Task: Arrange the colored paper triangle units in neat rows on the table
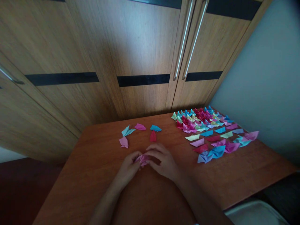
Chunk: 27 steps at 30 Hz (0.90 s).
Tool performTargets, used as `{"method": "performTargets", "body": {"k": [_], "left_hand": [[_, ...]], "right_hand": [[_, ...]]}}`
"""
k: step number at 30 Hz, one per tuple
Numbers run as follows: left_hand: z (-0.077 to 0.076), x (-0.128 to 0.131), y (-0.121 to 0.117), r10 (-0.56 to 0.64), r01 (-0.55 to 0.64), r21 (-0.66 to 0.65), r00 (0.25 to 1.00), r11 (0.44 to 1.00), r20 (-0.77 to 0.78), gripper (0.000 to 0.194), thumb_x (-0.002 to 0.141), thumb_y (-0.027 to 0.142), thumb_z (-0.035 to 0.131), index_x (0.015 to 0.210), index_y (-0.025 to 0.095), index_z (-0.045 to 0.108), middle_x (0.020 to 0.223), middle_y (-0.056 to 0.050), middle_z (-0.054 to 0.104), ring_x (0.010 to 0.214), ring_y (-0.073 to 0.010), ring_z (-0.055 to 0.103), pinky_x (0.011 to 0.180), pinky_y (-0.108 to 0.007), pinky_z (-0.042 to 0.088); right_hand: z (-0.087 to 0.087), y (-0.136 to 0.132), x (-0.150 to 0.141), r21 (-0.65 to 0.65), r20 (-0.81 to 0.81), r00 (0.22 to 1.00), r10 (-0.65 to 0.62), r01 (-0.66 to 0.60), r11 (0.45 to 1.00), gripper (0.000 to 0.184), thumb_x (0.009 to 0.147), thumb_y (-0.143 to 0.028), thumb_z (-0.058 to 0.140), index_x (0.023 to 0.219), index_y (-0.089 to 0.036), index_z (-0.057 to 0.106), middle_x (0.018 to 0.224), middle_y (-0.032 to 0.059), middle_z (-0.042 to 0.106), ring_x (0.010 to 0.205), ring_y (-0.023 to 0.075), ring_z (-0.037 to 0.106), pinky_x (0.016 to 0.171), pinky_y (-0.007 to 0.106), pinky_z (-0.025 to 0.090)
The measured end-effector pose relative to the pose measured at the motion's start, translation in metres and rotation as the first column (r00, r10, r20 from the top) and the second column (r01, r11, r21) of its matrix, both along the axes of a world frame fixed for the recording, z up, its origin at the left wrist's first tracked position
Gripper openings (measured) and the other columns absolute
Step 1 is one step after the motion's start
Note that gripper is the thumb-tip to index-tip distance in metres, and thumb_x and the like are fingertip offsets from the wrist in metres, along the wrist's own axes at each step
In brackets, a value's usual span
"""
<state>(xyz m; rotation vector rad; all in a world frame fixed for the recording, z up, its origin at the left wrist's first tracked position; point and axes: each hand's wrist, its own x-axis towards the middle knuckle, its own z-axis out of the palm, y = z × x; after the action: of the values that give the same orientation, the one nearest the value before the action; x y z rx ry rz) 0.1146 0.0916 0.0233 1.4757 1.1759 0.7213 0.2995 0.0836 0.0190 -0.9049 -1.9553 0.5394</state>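
Observation:
A pink folded paper piece (142,160) is pinched between my two hands above the front middle of the table. My left hand (129,165) grips its left side with thumb and fingers. From the right, the fingers of my right hand (162,161) close on its other side. Its exact shape is partly hidden by my fingers. Just beyond my hands lie a red folded paper (153,136), a blue one (155,128), a magenta one (140,126), a light teal one (127,131) and a pink one (124,142).
Rows of many-coloured paper boats (199,120) cover the table's back right. Flat folded strips (207,133) and larger folded papers (217,152) lie in front of them. A wooden wardrobe (142,103) stands behind the brown table (93,165). A pale wall (264,75) rises at right, above a chair (256,212).

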Motion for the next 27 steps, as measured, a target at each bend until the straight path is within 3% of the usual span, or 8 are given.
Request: {"method": "performTargets", "body": {"k": [5,8,14,20,23,27], "left_hand": [[0.000,0.005,-0.002,0.050,-0.047,0.079,0.998,0.996,-0.029,0.019,0.078,0.031,0.056,0.064,0.019,0.055,0.059,0.004,0.050,0.058,-0.0138,0.046,0.056,-0.023,0.034],[0.003,0.007,-0.003,0.046,-0.044,0.081,0.999,0.996,-0.019,0.019,0.079,0.032,0.055,0.065,0.019,0.056,0.062,0.002,0.053,0.059,-0.0142,0.049,0.057,-0.023,0.037],[0.008,0.008,-0.002,0.070,-0.069,-0.016,0.997,0.997,0.041,0.026,0.084,0.040,0.053,0.070,0.018,0.058,0.063,0.002,0.056,0.055,-0.0125,0.050,0.054,-0.022,0.039],[0.010,0.007,-0.003,0.046,-0.043,0.076,0.998,0.996,-0.042,0.024,0.086,0.036,0.051,0.072,0.018,0.059,0.064,0.002,0.056,0.058,-0.0136,0.051,0.056,-0.022,0.038],[0.013,0.007,-0.004,0.031,-0.006,0.183,0.990,0.983,-0.136,0.021,0.085,0.032,0.051,0.072,0.019,0.060,0.065,0.002,0.057,0.062,-0.0153,0.052,0.059,-0.023,0.038],[0.013,0.009,-0.007,0.029,0.042,0.269,0.966,0.962,-0.256,0.017,0.085,0.031,0.053,0.078,0.021,0.065,0.068,0.002,0.062,0.065,-0.0170,0.054,0.061,-0.023,0.036]], "right_hand": [[-0.003,-0.003,-0.004,0.034,0.152,0.987,-0.054,0.050,0.998,0.023,0.086,-0.019,0.056,0.107,-0.023,0.063,0.100,0.0068,0.062,0.095,0.0191,0.055,0.083,0.033,0.047],[-0.004,-0.004,-0.005,0.033,0.165,0.983,-0.077,0.073,0.997,0.028,0.087,-0.017,0.052,0.112,-0.023,0.061,0.099,0.0073,0.065,0.092,0.0201,0.056,0.082,0.034,0.047],[-0.004,-0.003,-0.005,-0.058,-0.056,0.986,-0.156,0.153,0.987,0.033,0.084,-0.016,0.052,0.115,-0.023,0.060,0.104,0.0060,0.067,0.093,0.0172,0.060,0.084,0.031,0.048],[-0.007,0.003,-0.006,-0.315,-0.227,0.937,-0.266,0.188,0.930,0.018,0.084,-0.026,0.055,0.097,-0.020,0.066,0.086,0.0020,0.070,0.072,0.0127,0.062,0.064,0.022,0.047],[-0.007,0.005,-0.003,-0.325,-0.154,0.964,-0.216,0.157,0.933,0.014,0.084,-0.029,0.058,0.087,-0.020,0.068,0.078,0.0007,0.069,0.065,0.0119,0.060,0.061,0.022,0.045],[-0.008,0.006,0.000,-0.244,0.030,0.986,-0.164,0.167,0.955,0.010,0.083,-0.024,0.060,0.083,-0.022,0.069,0.079,0.0021,0.069,0.068,0.0134,0.060,0.062,0.023,0.042]]}}
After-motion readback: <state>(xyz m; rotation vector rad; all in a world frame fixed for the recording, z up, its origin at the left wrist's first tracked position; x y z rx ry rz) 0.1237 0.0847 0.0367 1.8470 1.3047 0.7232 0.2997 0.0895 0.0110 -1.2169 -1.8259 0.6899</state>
